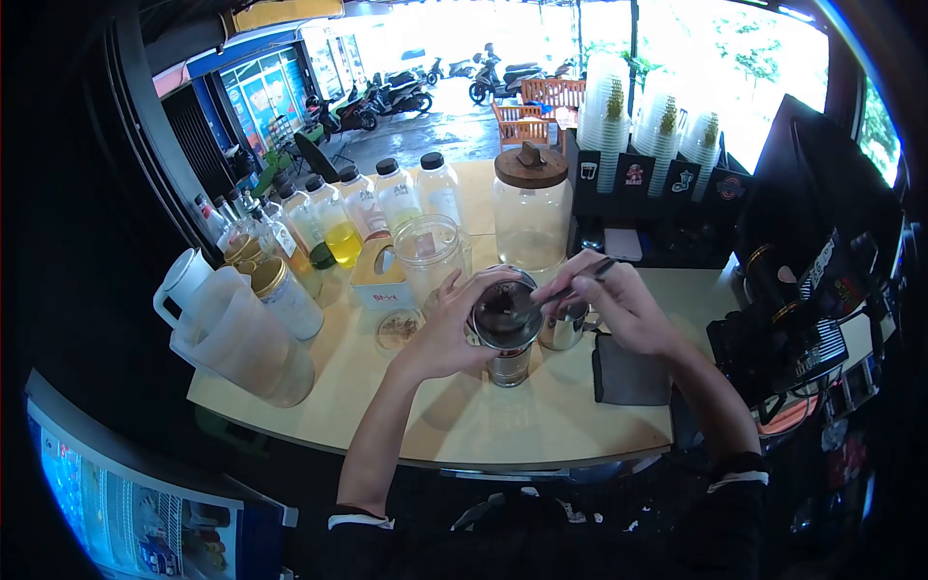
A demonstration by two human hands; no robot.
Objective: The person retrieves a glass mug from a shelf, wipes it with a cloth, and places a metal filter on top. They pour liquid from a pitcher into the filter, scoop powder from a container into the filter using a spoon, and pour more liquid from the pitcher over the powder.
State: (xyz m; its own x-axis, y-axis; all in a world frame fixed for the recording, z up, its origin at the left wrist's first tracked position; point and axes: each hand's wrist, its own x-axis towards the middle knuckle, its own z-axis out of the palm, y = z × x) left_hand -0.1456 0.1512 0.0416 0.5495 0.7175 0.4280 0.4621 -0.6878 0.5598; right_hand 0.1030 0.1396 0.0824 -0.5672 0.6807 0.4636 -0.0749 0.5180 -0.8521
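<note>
My left hand [449,327] is wrapped round a metal cup [507,314], tilted so that its dark inside faces me. A metal and glass vessel [508,368] stands right below the cup; whether the two touch is hard to tell. In my right hand [619,302] is a dark, thin-handled utensil [592,272], and its lower end reaches toward the cup's mouth. Another metal vessel [563,331] stands just right of the cup, partly behind my right fingers. A folded dark cloth [630,370] lies on the counter under my right forearm.
A large lidded jar [531,217] and an open glass jar [425,251] stand behind my hands. Capped bottles [340,232], a small box [380,275] and plastic pitchers [242,333] are to the left. Stacked cups [604,121] and black equipment [778,324] stand right.
</note>
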